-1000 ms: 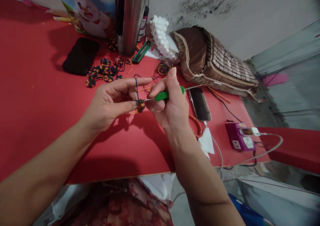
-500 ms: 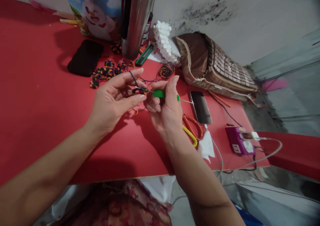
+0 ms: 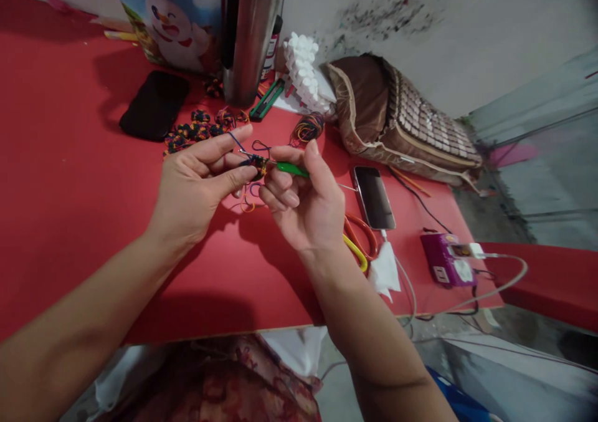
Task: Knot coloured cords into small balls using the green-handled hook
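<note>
My left hand (image 3: 194, 182) pinches a small dark, multicoloured piece of crochet (image 3: 258, 165) between thumb and fingers. A dark blue strand runs over its raised index finger. In my right hand (image 3: 308, 201) is a crochet hook with a green handle (image 3: 292, 169), gripped between thumb and fingers. The hook's metal shaft passes into the crochet piece, with loops of yarn around it. Thin orange and purple yarn ends hang below the piece. Behind my hands lie a small bundle of multicoloured yarn (image 3: 308, 127) and several finished-looking crochet bits (image 3: 189, 133).
On the red table (image 3: 65, 222) are a black phone-like object (image 3: 154, 105), steel flask (image 3: 255, 42), cartoon bag (image 3: 172, 26), green cutter (image 3: 267, 100), brown cushion (image 3: 402, 113), charging phone (image 3: 374, 197), orange-and-yellow-handled scissors (image 3: 362, 238), tissue (image 3: 385, 271) and purple power block (image 3: 446, 260).
Both hands have shifted slightly left. My right hand has turned, tilting the green handle, and loops of yarn now show on the hook's shaft.
</note>
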{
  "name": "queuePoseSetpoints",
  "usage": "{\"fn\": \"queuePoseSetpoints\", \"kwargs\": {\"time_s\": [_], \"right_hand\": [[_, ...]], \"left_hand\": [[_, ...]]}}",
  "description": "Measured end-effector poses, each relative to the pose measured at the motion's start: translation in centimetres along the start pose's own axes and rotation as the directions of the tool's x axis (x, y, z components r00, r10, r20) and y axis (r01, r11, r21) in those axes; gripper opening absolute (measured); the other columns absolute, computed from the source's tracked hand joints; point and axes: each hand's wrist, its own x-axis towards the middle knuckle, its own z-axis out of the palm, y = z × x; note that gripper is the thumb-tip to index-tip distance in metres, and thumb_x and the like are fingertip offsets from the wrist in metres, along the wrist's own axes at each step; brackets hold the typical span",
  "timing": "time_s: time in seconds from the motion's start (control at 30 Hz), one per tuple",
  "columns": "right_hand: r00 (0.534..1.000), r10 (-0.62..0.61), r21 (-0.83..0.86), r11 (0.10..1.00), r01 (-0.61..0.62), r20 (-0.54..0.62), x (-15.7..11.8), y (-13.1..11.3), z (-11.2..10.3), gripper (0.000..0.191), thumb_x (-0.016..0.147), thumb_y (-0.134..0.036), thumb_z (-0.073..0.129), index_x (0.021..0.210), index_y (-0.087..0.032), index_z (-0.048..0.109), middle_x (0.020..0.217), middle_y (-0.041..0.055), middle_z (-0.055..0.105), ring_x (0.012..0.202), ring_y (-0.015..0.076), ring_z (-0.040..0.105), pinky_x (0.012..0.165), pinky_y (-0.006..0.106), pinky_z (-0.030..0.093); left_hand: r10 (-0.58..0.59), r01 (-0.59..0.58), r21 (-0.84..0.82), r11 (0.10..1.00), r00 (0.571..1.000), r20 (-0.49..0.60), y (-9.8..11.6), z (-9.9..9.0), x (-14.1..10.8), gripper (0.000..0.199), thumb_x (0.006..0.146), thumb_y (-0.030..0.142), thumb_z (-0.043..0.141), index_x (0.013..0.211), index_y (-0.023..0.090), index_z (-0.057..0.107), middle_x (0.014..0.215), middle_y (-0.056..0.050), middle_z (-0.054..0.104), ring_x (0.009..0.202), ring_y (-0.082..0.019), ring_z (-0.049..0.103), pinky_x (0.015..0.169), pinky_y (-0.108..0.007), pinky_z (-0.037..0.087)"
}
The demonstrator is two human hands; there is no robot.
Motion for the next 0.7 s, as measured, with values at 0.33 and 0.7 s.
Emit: {"fn": "queuePoseSetpoints", "kwargs": {"time_s": [0.33,0.7], "right_hand": [[0.999,0.048,0.011,0.999,-0.047,-0.025,0.8,0.9,-0.9,0.043,0.103,-0.067,0.069,0.096,-0.026,0.080,0.066,-0.0070,0.054,0.048,0.0078,0.034,0.047,0.026,0.036],[0.999,0.003,-0.012,1.000,-0.004,-0.050,0.4,1.3,-0.6,0.037,0.089,-0.059,0.089,0.098,-0.024,0.083,0.068,-0.0066,0.063,0.052,0.0059,0.039,0.050,0.025,0.036]], "left_hand": [[-0.041,0.038,-0.085,0.996,0.999,-0.033,-0.2,-0.2,0.4,0.039,0.076,0.003,0.089,0.104,0.029,0.090,0.082,0.003,0.080,0.060,-0.012,0.067,0.058,-0.029,0.060],[-0.096,0.095,-0.056,0.994,0.995,-0.016,0.5,-0.8,1.2,0.037,0.080,0.004,0.092,0.113,0.019,0.085,0.075,0.000,0.077,0.060,-0.015,0.071,0.052,-0.027,0.050]]}}
